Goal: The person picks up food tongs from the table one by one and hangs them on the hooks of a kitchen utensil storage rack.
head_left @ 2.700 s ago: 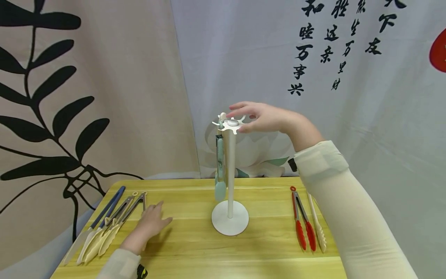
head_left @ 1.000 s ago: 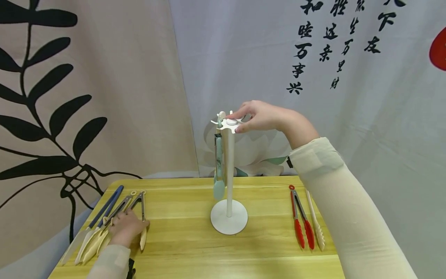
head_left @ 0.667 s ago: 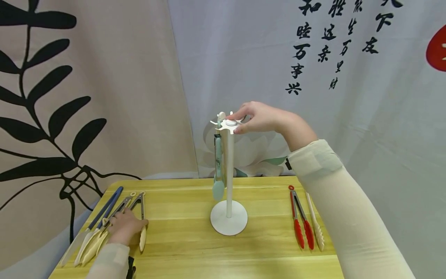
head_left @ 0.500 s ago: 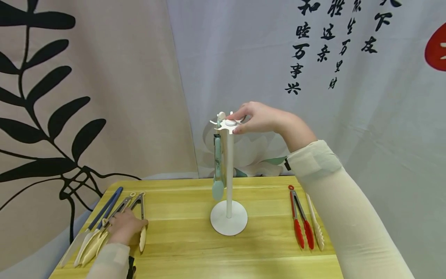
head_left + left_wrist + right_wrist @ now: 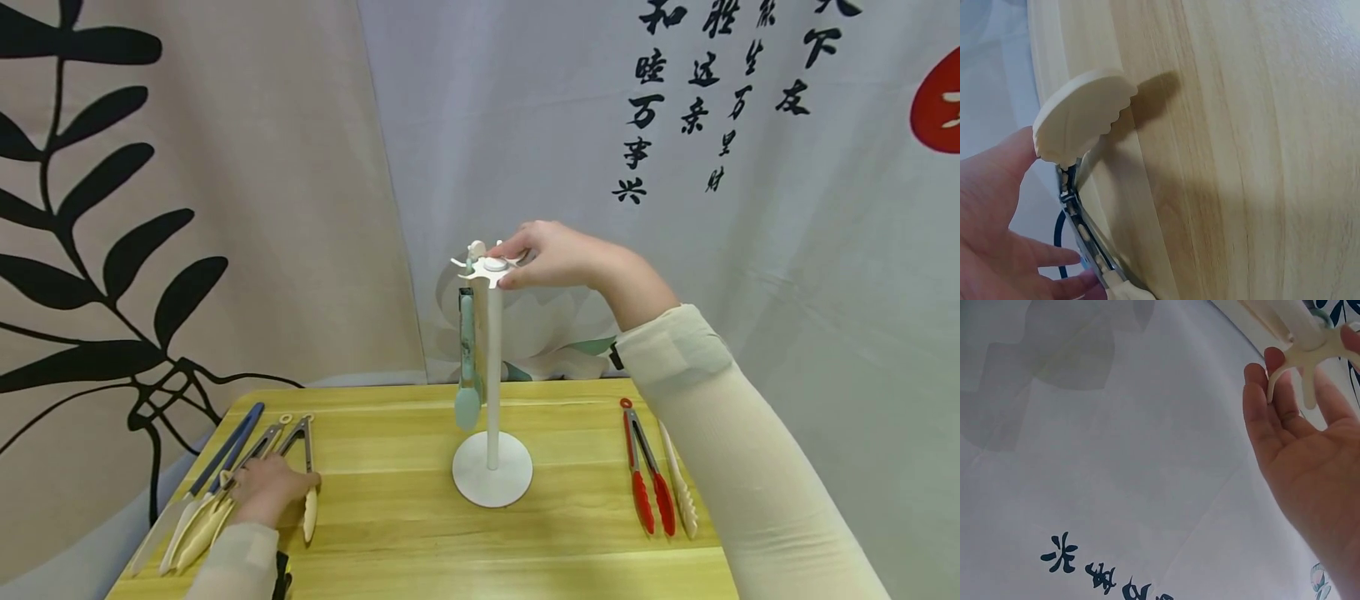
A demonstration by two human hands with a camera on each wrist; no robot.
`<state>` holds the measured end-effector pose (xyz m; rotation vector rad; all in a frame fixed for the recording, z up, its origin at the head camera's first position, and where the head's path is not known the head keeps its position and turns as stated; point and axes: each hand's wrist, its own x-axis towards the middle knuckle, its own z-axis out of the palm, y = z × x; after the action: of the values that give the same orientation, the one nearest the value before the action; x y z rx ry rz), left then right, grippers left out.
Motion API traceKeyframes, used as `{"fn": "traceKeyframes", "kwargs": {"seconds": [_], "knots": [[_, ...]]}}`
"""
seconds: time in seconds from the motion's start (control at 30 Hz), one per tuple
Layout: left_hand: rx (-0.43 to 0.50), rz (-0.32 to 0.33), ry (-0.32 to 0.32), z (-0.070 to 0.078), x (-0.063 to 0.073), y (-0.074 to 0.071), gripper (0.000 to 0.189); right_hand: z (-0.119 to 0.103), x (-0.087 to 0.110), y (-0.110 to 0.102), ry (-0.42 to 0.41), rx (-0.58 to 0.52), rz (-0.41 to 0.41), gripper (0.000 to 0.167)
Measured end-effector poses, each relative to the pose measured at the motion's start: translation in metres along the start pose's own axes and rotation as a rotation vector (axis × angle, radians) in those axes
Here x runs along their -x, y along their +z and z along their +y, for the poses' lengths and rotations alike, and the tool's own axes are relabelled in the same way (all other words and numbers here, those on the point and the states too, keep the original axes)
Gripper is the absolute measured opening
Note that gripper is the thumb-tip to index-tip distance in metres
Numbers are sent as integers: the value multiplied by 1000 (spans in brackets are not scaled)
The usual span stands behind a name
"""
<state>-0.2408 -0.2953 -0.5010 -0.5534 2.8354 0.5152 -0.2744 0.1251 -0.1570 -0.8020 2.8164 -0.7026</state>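
Note:
On the wooden table stands a white utensil stand (image 5: 492, 358) with a round base and a hooked top. My right hand (image 5: 566, 257) holds the right side of that top between thumb and fingers; the right wrist view shows the curved hooks (image 5: 1309, 387) among the fingers. A pair of pale green tongs (image 5: 467, 333) hangs from the stand's left side. At the table's left, my left hand (image 5: 266, 487) grips a pair of cream tongs (image 5: 310, 517), thumb on one arm and fingers on the other. Their scalloped tip (image 5: 1085, 112) stands out in the left wrist view.
Blue-handled tongs (image 5: 232, 446) and another cream pair (image 5: 201, 533) lie left of my left hand. Red tongs (image 5: 651, 475) and a white utensil with a scalloped tip (image 5: 684, 500) lie on the right. A printed curtain (image 5: 525, 125) hangs behind the table (image 5: 390, 533).
My left hand has moved left and down onto the cream tongs and taken hold of them. The right hand has drawn its fingers in onto the stand's top. Lately both stay nearly still.

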Motion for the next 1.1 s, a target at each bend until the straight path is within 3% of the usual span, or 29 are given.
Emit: {"fn": "traceKeyframes", "kwargs": {"seconds": [0.3, 0.67, 1.1], "knots": [[-10, -24, 7, -2, -3, 4, 105, 6, -1, -1, -67, 108, 55, 45], [-34, -26, 7, 0, -2, 2, 103, 4, -1, -2, -106, 81, 41, 44], [-39, 3, 30, -4, -1, 2, 93, 4, -6, -2, -80, 16, 39, 42]]}}
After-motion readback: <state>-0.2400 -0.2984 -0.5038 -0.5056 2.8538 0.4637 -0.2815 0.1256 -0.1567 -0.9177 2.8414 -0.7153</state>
